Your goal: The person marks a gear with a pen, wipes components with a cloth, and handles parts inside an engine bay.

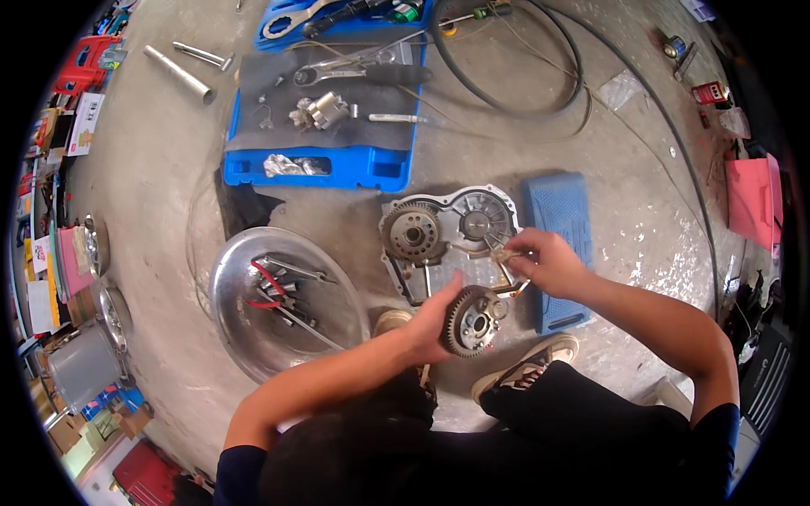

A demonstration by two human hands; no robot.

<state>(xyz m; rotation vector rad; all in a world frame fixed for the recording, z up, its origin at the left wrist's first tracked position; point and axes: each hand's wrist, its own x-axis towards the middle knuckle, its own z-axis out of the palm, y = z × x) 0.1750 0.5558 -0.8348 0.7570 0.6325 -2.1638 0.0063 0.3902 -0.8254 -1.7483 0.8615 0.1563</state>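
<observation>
My left hand is closed around the edge of a round metal gear assembly, which is tilted so its toothed rim and hub show. Over the right side of an open cast-metal housing, my right hand has thumb and fingers pinched together on a small metal piece, too small to name. Another large toothed gear sits in the left of the housing, and a round bearing seat lies at its right. The housing rests on the concrete floor just ahead of my feet.
A steel bowl at the left holds pliers with red handles and other tools. Right of the housing lies a blue plastic case. Farther away, a blue tray carries a ratchet and metal parts; a black hose curls beyond.
</observation>
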